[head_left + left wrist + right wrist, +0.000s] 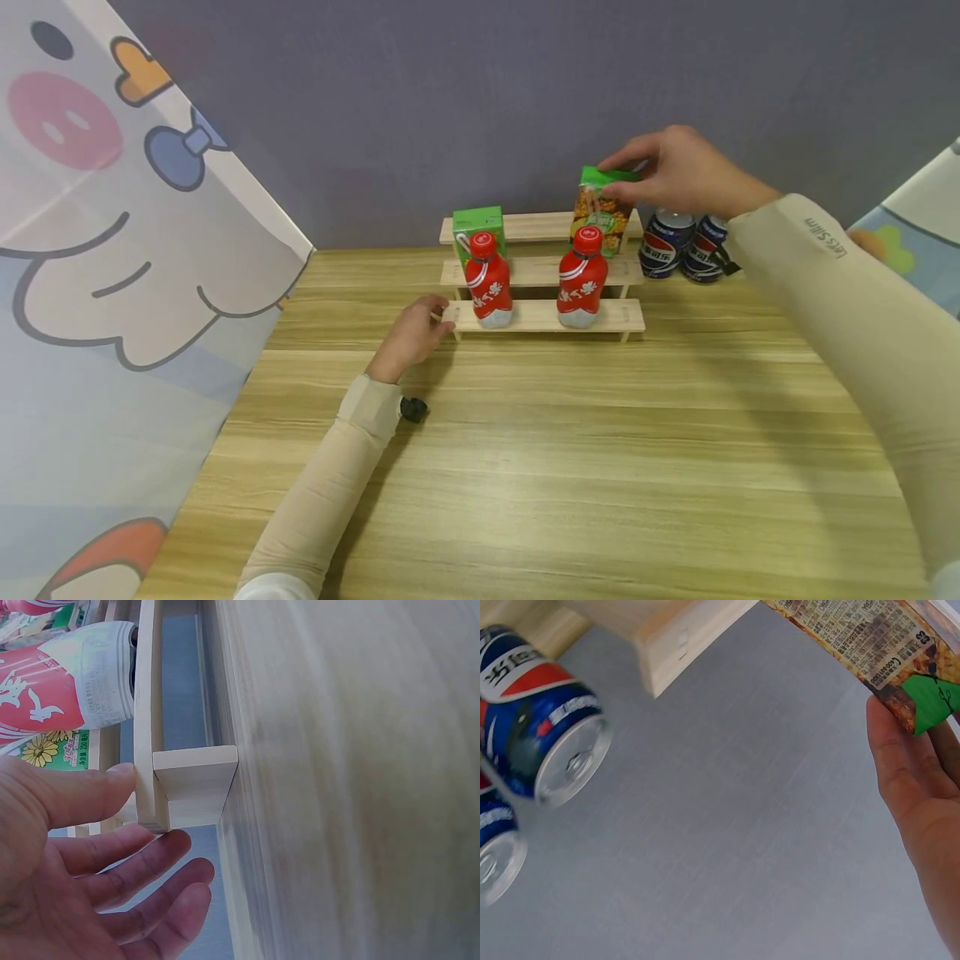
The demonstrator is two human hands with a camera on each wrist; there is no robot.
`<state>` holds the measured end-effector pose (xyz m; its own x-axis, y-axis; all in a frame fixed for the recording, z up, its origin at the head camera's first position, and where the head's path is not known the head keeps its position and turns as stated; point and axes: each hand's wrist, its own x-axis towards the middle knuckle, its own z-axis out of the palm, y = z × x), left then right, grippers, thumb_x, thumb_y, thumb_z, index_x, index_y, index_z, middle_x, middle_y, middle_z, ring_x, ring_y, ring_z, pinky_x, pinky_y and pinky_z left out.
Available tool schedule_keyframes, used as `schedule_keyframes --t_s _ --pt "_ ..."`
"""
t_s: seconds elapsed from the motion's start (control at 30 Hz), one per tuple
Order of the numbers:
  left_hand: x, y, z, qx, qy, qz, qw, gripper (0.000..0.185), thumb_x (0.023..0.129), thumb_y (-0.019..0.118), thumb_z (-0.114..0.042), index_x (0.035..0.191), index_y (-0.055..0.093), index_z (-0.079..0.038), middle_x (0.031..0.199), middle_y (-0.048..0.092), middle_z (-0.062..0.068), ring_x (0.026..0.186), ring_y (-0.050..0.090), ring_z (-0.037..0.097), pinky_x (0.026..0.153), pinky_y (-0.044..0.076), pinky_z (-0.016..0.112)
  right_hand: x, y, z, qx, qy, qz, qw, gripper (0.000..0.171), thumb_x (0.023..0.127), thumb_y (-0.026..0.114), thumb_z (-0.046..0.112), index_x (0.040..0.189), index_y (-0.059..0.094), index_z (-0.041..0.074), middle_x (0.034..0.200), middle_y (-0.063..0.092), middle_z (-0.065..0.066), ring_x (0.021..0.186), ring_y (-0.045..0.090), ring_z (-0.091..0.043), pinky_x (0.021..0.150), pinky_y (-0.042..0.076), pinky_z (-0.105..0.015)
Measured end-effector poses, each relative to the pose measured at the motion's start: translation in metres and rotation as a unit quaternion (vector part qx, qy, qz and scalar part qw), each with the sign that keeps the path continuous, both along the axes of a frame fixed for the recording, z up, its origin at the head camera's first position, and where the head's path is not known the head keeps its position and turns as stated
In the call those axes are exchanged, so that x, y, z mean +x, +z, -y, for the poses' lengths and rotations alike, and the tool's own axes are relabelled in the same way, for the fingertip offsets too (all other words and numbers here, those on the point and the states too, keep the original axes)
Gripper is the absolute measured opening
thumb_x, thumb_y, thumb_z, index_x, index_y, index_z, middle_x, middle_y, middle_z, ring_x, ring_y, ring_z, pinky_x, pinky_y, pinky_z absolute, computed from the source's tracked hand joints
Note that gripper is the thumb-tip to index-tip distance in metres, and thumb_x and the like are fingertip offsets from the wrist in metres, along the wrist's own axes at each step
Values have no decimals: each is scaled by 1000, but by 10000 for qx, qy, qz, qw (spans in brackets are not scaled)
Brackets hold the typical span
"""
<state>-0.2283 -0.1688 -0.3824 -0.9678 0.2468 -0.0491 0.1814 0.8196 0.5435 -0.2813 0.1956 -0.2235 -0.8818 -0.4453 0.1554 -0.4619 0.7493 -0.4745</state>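
A three-step wooden rack (pixel 630 317) stands at the back of the table. Two red bottles (pixel 488 283) (pixel 582 279) stand on its lowest step. A green drink carton (pixel 480 223) stands behind the left bottle. My right hand (pixel 675 171) grips the top of a second green carton (pixel 602 208) (pixel 870 645) at the rack's top right. My left hand (pixel 412 333) (pixel 90 855) lies with straight fingers against the left end (pixel 191 787) of the lowest step, thumb touching the wood.
Two blue cola cans (pixel 663 242) (pixel 705 246) (pixel 544 731) stand right of the rack by the grey wall. Cartoon-print cloth (pixel 112 275) hangs along the table's left side. A small black object (pixel 413 407) lies near my left wrist.
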Motion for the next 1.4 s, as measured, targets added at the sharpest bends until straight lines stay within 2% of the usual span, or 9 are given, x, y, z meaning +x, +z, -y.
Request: schedule_keyframes --t_s 0.1,0.2,0.43,0.57,0.83,1.0,1.13,1.4 --pt "0 0 1 0 19 6 10000 41 85 55 -23 119 44 -4 110 49 11 88 53 20 68 46 30 2 1 -6 -18 -69 68 10000 43 75 60 44 110 58 20 84 63 3 70 61 -9 48 45 -27" --pt "0 -1 2 -19 32 -1 10000 41 85 55 -23 119 44 -4 110 49 10 88 53 20 68 46 29 4 2 -11 84 -80 -57 9999 42 76 59 44 110 59 20 87 62 4 71 60 -8 49 46 -26" --pt "0 0 2 -5 45 -61 10000 40 84 56 -22 117 45 -4 108 50 10 88 54 20 68 46 30 11 1 -25 311 -141 -339 9988 40 77 58 44 109 59 21 97 60 4 81 57 -12 61 44 -21" --pt "0 -1 2 -4 48 -84 10000 40 84 56 -22 117 45 -4 107 51 10 87 54 20 67 46 29 15 -1 -33 416 -191 -466 9979 40 77 58 43 109 59 19 104 58 0 84 57 -16 61 43 -23" --pt "-1 -1 2 41 34 -77 10000 40 84 56 -22 118 45 -3 107 50 10 87 54 20 66 46 29 24 -9 -50 475 -214 -753 9958 35 76 63 37 106 61 18 106 57 -1 80 57 -16 57 41 -15" --pt "0 -1 2 -17 108 -14 9999 40 84 56 -22 118 45 -4 106 50 9 87 53 20 67 46 29 31 -15 -61 546 -246 -859 9945 34 76 64 36 106 62 20 106 57 0 81 53 -12 60 38 -19" --pt "-1 -1 2 -52 133 0 9999 40 84 57 -23 118 45 -4 106 51 9 87 53 20 67 46 29 36 -21 -69 706 -418 -846 9930 35 76 62 40 106 61 22 106 57 1 75 49 -8 59 36 -25" --pt "-1 0 2 -18 126 3 9999 40 84 57 -22 118 45 -4 106 51 9 87 53 20 67 46 29 44 -33 -79 814 -554 -655 9930 35 75 62 42 105 61 23 107 57 0 74 51 -12 62 38 -32"
